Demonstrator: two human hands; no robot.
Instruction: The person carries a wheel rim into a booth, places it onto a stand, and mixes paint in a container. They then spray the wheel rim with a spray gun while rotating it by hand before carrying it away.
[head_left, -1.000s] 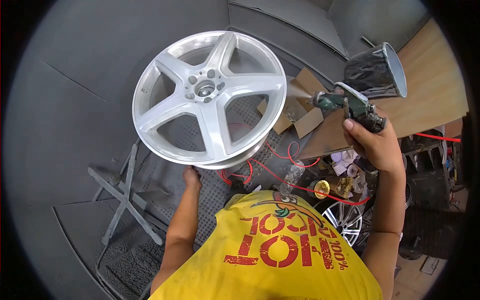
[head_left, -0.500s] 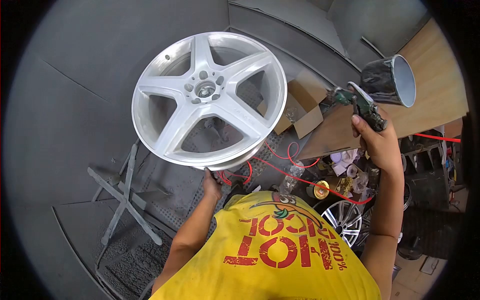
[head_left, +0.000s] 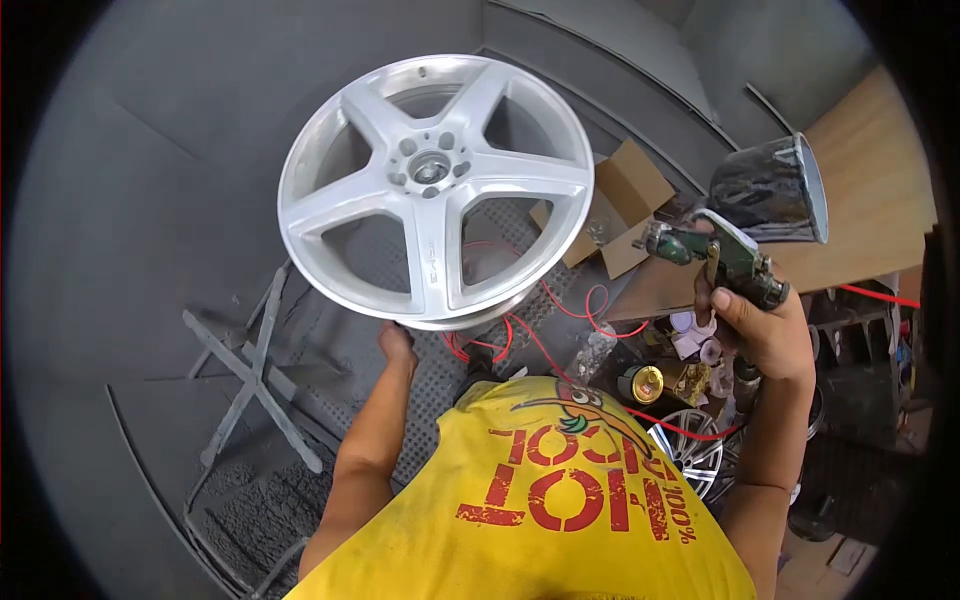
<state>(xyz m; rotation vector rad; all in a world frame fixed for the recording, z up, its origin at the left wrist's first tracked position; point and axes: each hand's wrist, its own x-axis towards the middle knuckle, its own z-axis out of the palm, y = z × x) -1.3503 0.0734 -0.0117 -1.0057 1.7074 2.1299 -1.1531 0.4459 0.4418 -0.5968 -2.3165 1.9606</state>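
Wheel, pale and five-spoked, occupies the upper middle of our head view, its face turned towards us and its lower edge just beyond our yellow shirt. Our left hand reaches to the underside of that lower edge; the fingertips meet the rim there, but we cannot tell how far the fingers close, since the wheel partly hides them. Our right hand holds a green spray gun, fingers wrapped round its handle and thumb lying at the rear of its body. We note the nozzle directed towards the wheel, to the right of it and apart from it. A paint-smeared cup adjoins the upper side of the gun, tilted with its pale rim outward. Lower down, between wheel and gun, we see an open cardboard box and a red hose in loops. A grey X-shaped frame stands at left; a gold-topped can and a second wheel appear at lower right.
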